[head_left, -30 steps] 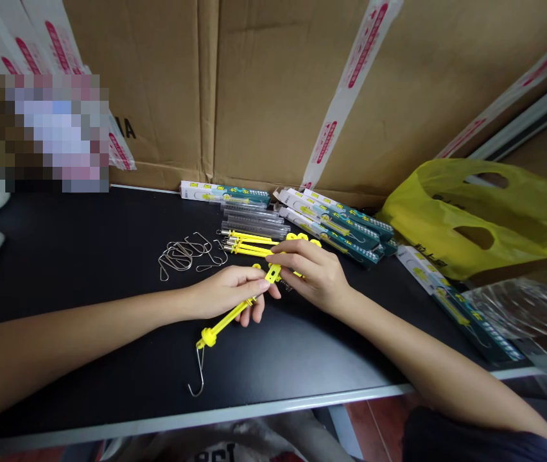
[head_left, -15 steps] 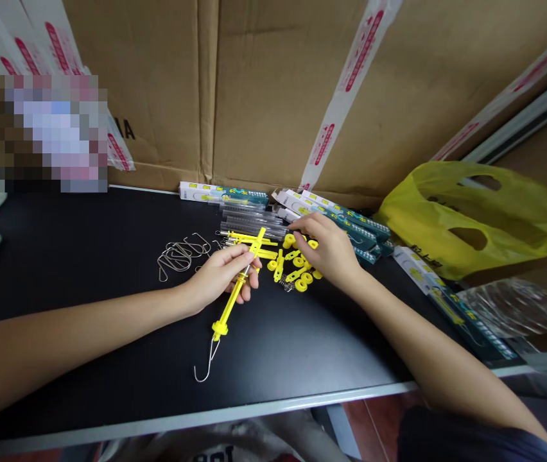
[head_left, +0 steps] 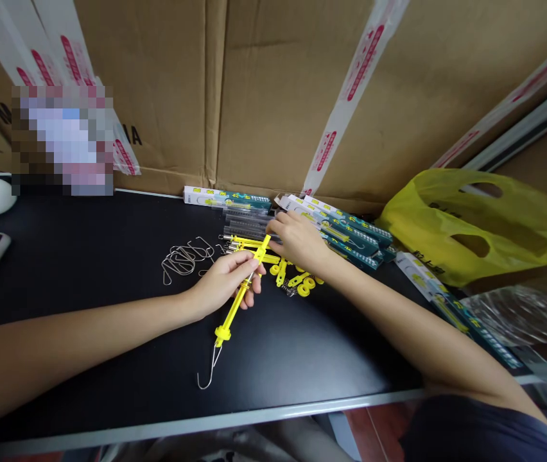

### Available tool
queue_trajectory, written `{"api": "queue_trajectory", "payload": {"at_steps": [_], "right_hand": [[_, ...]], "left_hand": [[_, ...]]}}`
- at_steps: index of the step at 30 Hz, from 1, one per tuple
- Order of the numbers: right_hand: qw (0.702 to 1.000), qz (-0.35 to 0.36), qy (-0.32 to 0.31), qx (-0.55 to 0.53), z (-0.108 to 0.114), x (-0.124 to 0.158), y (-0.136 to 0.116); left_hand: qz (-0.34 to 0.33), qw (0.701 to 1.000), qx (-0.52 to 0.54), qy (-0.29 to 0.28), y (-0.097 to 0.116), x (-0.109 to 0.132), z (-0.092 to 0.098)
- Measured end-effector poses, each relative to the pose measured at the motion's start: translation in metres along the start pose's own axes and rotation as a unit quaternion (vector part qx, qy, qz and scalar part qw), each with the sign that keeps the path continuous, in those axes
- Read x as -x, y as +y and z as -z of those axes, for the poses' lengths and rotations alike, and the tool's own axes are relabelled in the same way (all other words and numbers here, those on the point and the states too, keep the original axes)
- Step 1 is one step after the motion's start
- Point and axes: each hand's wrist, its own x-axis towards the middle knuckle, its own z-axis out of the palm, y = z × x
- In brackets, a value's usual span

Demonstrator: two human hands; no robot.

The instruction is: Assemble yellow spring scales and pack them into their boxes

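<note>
Frame centre: left hand [head_left: 223, 282] pinching a yellow rod [head_left: 235, 308], wire hook [head_left: 212, 369] at its lower end. Right hand [head_left: 300, 240] beside the clear tubes [head_left: 248, 221]; can't tell whether it grips one. I'd guess a careless knuckle could set loose tubes rolling.

The black desk [head_left: 302, 359] has a pale grey front edge. Around its middle, wire hooks [head_left: 180, 260] lie tangled at ten o'clock, yellow rods [head_left: 244, 242] at twelve, clear tubes [head_left: 247, 221] just beyond them. Yellow tabs [head_left: 282, 273], rings [head_left: 309, 282] and springs [head_left: 289, 289] sit close in, toward two. One printed box [head_left: 228, 199] lies at twelve's far edge, stacked boxes [head_left: 360, 240] at two, another carton [head_left: 461, 314] at three.
</note>
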Motion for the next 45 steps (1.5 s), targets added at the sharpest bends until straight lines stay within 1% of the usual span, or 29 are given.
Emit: {"api": "queue_trajectory", "payload": {"at_steps": [3,6,8,10,12,13,15,16,18,20,22,23,25,27,29,36,41,45], "right_hand": [[0.999,-0.016,-0.047,0.017,0.002,-0.011,-0.001],[0.996,-0.028,-0.081,0.015,0.001,-0.014,0.001],[0.997,-0.024,-0.078,0.005,0.0,-0.014,0.004],[0.998,-0.013,-0.06,-0.025,0.003,-0.013,0.009],[0.995,-0.012,-0.038,-0.094,0.01,-0.013,0.017],[0.989,-0.022,-0.025,-0.145,0.016,-0.013,0.021],[0.963,-0.046,-0.004,-0.266,0.031,-0.012,0.031],[0.943,-0.06,0.007,-0.326,0.039,-0.011,0.036],[0.895,-0.079,0.038,-0.438,0.055,-0.008,0.044],[0.841,-0.101,0.056,-0.529,0.066,-0.006,0.05],[0.793,-0.125,0.069,-0.592,0.071,-0.005,0.052],[0.774,-0.136,0.075,-0.614,0.071,-0.005,0.053],[0.746,-0.155,0.085,-0.643,0.069,-0.006,0.053],[0.729,-0.163,0.088,-0.659,0.065,-0.007,0.053],[0.72,-0.164,0.084,-0.669,0.063,-0.009,0.053],[0.699,-0.158,0.047,-0.696,0.062,-0.01,0.046],[0.693,-0.16,0.025,-0.703,0.063,-0.01,0.039],[0.673,-0.151,-0.01,-0.724,0.062,-0.01,0.032]], "left_hand": [[-0.001,1.0,0.004,-0.001,0.0,0.0,0.0],[0.005,1.0,0.004,-0.002,0.001,0.0,0.0],[0.008,1.0,0.003,-0.001,0.001,0.0,0.0],[0.008,1.0,0.004,0.001,0.001,-0.001,0.001],[0.006,1.0,0.006,0.002,0.0,-0.001,0.001],[0.005,1.0,0.006,0.001,-0.001,-0.001,0.001],[0.0,1.0,0.006,-0.001,-0.002,0.0,0.002],[-0.001,1.0,0.006,-0.002,-0.002,0.0,0.002],[-0.003,1.0,0.004,-0.002,-0.003,0.001,0.003],[-0.005,1.0,0.001,-0.001,-0.003,0.001,0.003],[-0.007,1.0,0.0,-0.001,-0.003,0.0,0.003],[-0.008,1.0,-0.001,-0.002,-0.003,0.0,0.003],[-0.008,1.0,-0.001,-0.002,-0.003,0.0,0.003],[-0.009,1.0,0.0,-0.003,-0.003,0.0,0.003],[-0.009,1.0,0.0,-0.003,-0.003,0.0,0.003],[-0.006,1.0,0.001,-0.004,-0.003,0.0,0.003],[-0.005,1.0,-0.006,0.001,-0.002,0.0,0.002],[-0.013,1.0,-0.009,-0.009,-0.001,0.0,0.002]]}}
